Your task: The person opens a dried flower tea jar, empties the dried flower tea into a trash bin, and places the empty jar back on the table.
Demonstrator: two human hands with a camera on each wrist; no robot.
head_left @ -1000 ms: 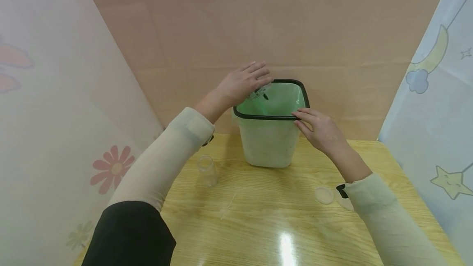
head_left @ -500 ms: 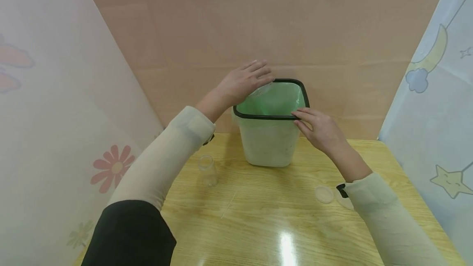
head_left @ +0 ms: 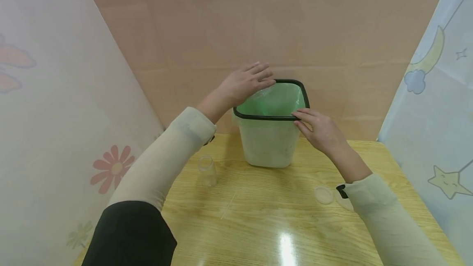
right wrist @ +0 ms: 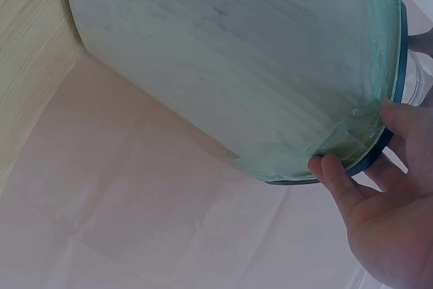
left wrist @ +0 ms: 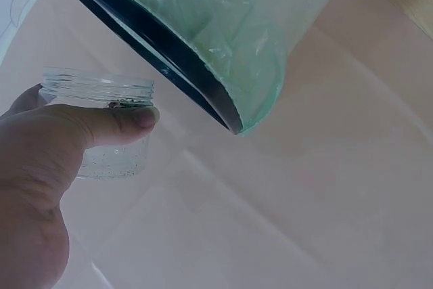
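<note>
My left hand [head_left: 244, 83] is over the back left of a whitish trash bin [head_left: 269, 145]. It grips a clear screw-neck jar [left wrist: 115, 157], tipped with its mouth towards the bin's opening. Small dark bits cling inside the jar in the left wrist view. Green plastic liner [head_left: 286, 97] lines the bin and folds out under its black rim [head_left: 266, 118]. At the front right corner, my right hand [head_left: 321, 130] pinches that rim, thumb on the outside and fingers over the edge. From the head view, the left hand hides most of the jar.
A second clear jar [head_left: 208, 171] stands on the wooden table [head_left: 266, 216], left of the bin. To the right lie a round clear lid [head_left: 324, 195] and another round piece [head_left: 343, 201], partly covered by the right sleeve. Patterned sheets wall in both sides.
A dark clump seen at the jar's mouth one second ago has dropped out of sight into the bin. The left fingers shifted slightly; the right hand has stayed on the rim.
</note>
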